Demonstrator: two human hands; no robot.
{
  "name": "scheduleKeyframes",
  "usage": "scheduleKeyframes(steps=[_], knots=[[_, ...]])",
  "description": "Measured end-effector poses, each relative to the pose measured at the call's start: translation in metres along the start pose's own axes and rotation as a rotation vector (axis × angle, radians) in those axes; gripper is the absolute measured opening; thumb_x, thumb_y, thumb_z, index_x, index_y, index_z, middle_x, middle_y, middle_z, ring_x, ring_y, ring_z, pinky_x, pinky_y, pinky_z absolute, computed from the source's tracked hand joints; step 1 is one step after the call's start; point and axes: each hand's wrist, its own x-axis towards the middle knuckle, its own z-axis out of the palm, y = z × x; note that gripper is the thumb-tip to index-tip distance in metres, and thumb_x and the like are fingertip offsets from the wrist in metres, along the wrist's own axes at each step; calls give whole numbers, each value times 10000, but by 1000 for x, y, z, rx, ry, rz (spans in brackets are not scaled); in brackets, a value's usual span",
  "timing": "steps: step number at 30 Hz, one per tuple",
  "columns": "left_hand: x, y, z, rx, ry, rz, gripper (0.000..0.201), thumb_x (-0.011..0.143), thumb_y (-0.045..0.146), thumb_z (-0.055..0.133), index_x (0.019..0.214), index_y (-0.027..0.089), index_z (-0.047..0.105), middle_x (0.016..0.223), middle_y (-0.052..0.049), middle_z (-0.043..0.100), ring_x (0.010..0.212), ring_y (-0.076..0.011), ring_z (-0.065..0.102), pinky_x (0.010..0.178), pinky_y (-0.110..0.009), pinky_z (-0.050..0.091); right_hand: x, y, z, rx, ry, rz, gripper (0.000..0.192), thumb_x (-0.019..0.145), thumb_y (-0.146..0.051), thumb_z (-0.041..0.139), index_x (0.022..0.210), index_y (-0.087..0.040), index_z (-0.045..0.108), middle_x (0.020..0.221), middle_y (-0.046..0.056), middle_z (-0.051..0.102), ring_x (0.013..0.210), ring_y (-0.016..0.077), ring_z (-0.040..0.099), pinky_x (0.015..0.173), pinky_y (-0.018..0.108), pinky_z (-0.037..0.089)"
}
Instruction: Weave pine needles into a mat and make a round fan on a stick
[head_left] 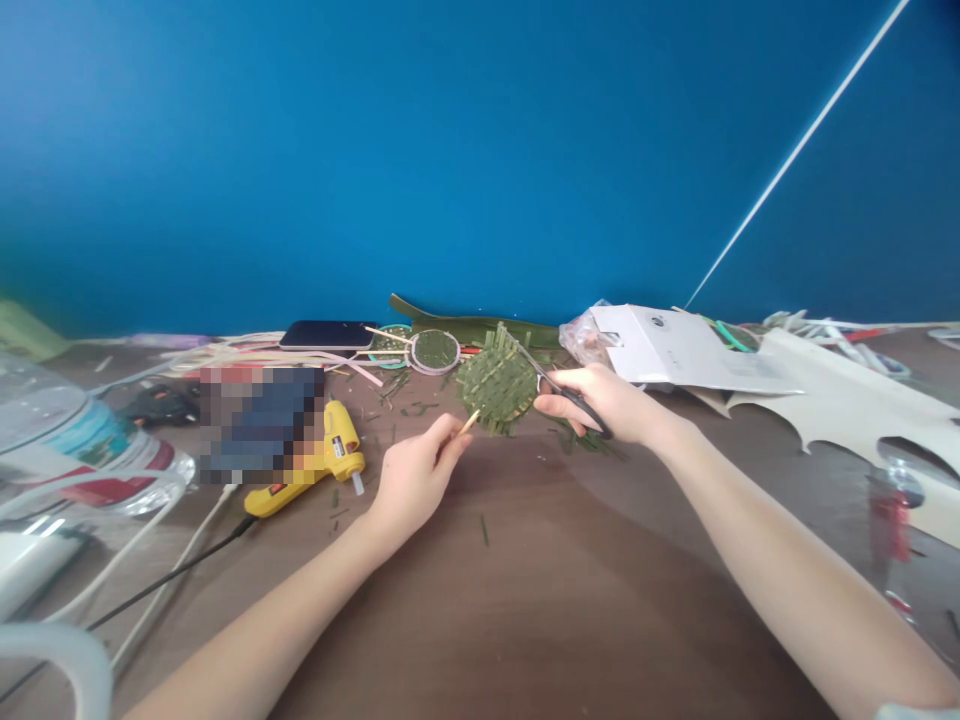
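Note:
My left hand (420, 470) is closed round the thin wooden handle of a small fan woven from green leaf strips (495, 385). The fan is held up above the table, its strip ends sticking out unevenly round the edge. My right hand (600, 400) grips a pair of scissors (574, 397) with dark handles, the blades lying along the fan's upper right edge. Whether the blades are apart is hard to make out. Small green offcuts (585, 440) lie on the table beneath my right hand.
A yellow glue gun (341, 445) and a large plastic bottle (97, 440) are on the left. Finished-looking round fans (435, 351), a dark phone (328, 335) and long leaves (480, 330) lie at the back. Cut white card (847, 385) and a white box (675, 350) sit right.

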Motion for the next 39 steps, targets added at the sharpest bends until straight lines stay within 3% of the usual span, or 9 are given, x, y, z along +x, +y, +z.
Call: scheduleKeyframes(steps=[16,26,32,39], knots=[[1,-6,2,72,50,30,222,871,360,364,783,229,520,563,36,506,535,-134,480,546,-216,293,1,-1,-1,-22,17,-14,463,761,-632,498,633,-187,511,403,-51,456,396,100,440,467,245,315],[4,-12,6,-29,60,100,210,886,317,355,754,207,476,705,6,560,673,-147,514,624,-226,332,-2,-3,-6,0,-64,19,426,758,-570,547,591,-197,427,440,-45,495,419,100,477,452,227,328],[6,-16,7,23,72,151,203,901,297,350,772,208,479,763,-3,563,749,-157,522,665,-238,344,-1,-3,-7,-9,-112,36,409,775,-577,517,637,-194,477,468,-35,520,449,107,497,469,228,339],[8,-18,7,54,97,169,183,906,253,360,776,204,479,817,-14,568,808,-166,530,702,-259,373,-1,-1,-4,-12,-82,37,434,754,-609,518,644,-190,493,453,-39,494,443,107,484,479,234,334]])
